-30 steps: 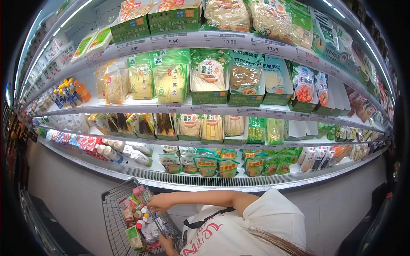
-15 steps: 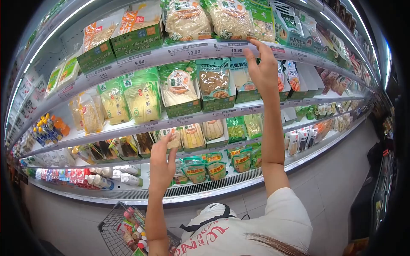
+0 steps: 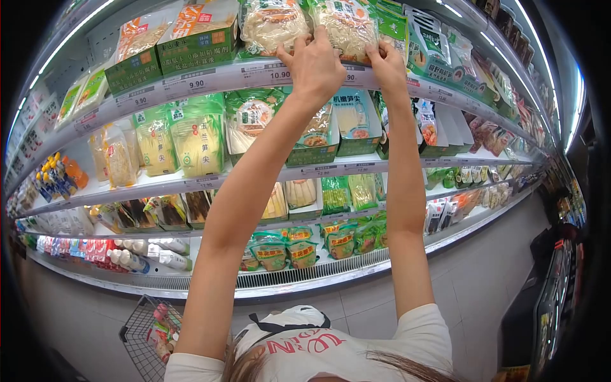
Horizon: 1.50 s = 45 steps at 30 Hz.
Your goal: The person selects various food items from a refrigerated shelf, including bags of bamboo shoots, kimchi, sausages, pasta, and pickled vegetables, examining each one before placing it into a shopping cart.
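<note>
On the top shelf, a clear bag of pale, shredded-looking food (image 3: 347, 28) with green and orange print is between my two hands. My left hand (image 3: 318, 69) grips its lower left side, with some fingers spread toward the neighbouring bag. My right hand (image 3: 387, 63) pinches the lower right corner between thumb and fingers. Immediately left stands a similar bag of pale food (image 3: 273, 28). Green pouches (image 3: 428, 41) are to the right of my right hand. Price labels (image 3: 280, 75) line the shelf edge below my wrists.
Lower shelves hold bags of bamboo shoots (image 3: 202, 143), boxed packs (image 3: 356, 124) and green-orange pouches (image 3: 300, 248). Green display boxes (image 3: 197, 51) stand at upper left. A wire shopping cart (image 3: 137, 331) with groceries is on the floor at lower left.
My left hand has risen from the lower shelves to the bag on the top shelf. My right hand has moved from the shelf edge onto the bag's corner. The bag has shifted slightly right.
</note>
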Tool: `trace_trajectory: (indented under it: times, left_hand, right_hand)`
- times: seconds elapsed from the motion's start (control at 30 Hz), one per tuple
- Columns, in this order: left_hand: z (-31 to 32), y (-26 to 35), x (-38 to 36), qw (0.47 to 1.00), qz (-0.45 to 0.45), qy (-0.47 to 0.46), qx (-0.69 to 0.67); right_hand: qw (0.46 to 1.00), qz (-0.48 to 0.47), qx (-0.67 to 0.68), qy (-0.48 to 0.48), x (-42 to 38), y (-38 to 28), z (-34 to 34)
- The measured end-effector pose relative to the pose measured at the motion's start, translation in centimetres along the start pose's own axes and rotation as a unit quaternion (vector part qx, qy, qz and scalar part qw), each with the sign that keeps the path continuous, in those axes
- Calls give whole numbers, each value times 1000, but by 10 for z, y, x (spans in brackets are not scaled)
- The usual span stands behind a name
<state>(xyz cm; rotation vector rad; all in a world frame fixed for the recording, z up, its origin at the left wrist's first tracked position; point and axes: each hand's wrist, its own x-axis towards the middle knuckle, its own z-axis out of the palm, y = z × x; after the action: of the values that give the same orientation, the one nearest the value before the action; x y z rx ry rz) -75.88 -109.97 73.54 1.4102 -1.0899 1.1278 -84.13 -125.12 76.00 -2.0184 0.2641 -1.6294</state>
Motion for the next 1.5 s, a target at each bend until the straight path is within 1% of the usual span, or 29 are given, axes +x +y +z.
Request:
trace_trajectory:
  times: [0.07, 0.13, 0.2, 0.23, 0.27, 0.3, 0.33, 0.4, 0.47, 0.53, 0.6, 0.63, 0.67, 0.7, 0.77, 0.87, 0.97, 1.0, 1.1, 1.23, 1.27, 1.3, 1.37, 1.43, 1.47, 1.5]
  left_hand:
    - [3, 1, -2, 999, 1, 25, -25]
    - [3, 2, 1, 997, -7, 41, -60]
    - [2, 7, 4, 992, -9, 62, -112]
    - [2, 10, 6, 988, -9, 74, -137]
    - [1, 12, 7, 988, 9, 92, -124]
    - [-13, 17, 10, 977, -17, 62, -204]
    - [-31, 24, 13, 958, -42, 32, -281]
    - [-54, 23, -2, 924, -85, 8, -374]
    - [-76, 19, -31, 905, -121, 21, -407]
    - [-108, 10, -75, 835, -197, -9, -513]
    - [-146, -11, -132, 733, -266, -77, -621]
    - [-164, -21, -166, 710, -303, -69, -631]
    - [-182, -32, -200, 688, -342, -58, -637]
    - [-199, -41, -232, 670, -371, -39, -642]
    - [-233, -51, -287, 684, -425, 19, -592]
    - [-274, -47, -338, 690, -482, 116, -528]
    - [-306, -35, -380, 655, -525, 168, -517]
    - [-315, -28, -388, 645, -540, 180, -510]
    - [-326, -13, -405, 624, -544, 239, -508]
    - [-333, -6, -422, 635, -528, 259, -502]
    - [-336, -4, -424, 632, -532, 273, -493]
    - [-341, -2, -428, 636, -518, 281, -498]
    - [-347, 2, -438, 636, -510, 322, -481]
    - [-356, 2, -451, 605, -508, 405, -460]
    - [-359, 0, -462, 574, -513, 468, -435]
    - [-364, -5, -477, 554, -499, 523, -413]
  right_hand:
    - [998, -39, 11, 38, 5, 12, 5]
    - [992, -71, 63, 79, -1, 2, 7]
    - [976, -91, 156, 119, -9, -10, 9]
    - [969, -98, 204, 94, -6, -11, 7]
    - [959, -105, 253, 68, -1, -10, 4]
    - [947, -109, 300, 43, 1, -10, 3]
    - [948, -93, 297, 69, -6, -20, 5]
    - [946, -64, 316, 34, -34, -42, 5]
    - [935, -47, 351, 8, -77, -68, 10]
    - [919, -3, 393, -19, -128, -77, 21]
    - [908, 51, 415, -32, -194, -98, 39]
    - [906, 62, 414, -58, -225, -101, 51]
    - [902, 76, 416, -86, -253, -96, 65]
    - [916, 58, 367, -148, -279, -75, 77]
    - [863, 162, 393, -272, -321, -79, 98]
    - [765, 296, 384, -424, -361, -83, 128]
    - [692, 308, 411, -507, -392, -90, 147]
    - [673, 322, 406, -528, -400, -89, 153]
    - [634, 344, 412, -557, -417, -92, 166]
    - [631, 355, 379, -577, -432, -99, 181]
    - [618, 359, 380, -587, -437, -95, 189]
    - [597, 364, 383, -604, -447, -95, 200]
    - [556, 394, 393, -618, -469, -94, 219]
    - [529, 422, 378, -632, -495, -105, 234]
    - [507, 428, 378, -645, -512, -106, 244]
    - [490, 435, 378, -655, -528, -105, 254]
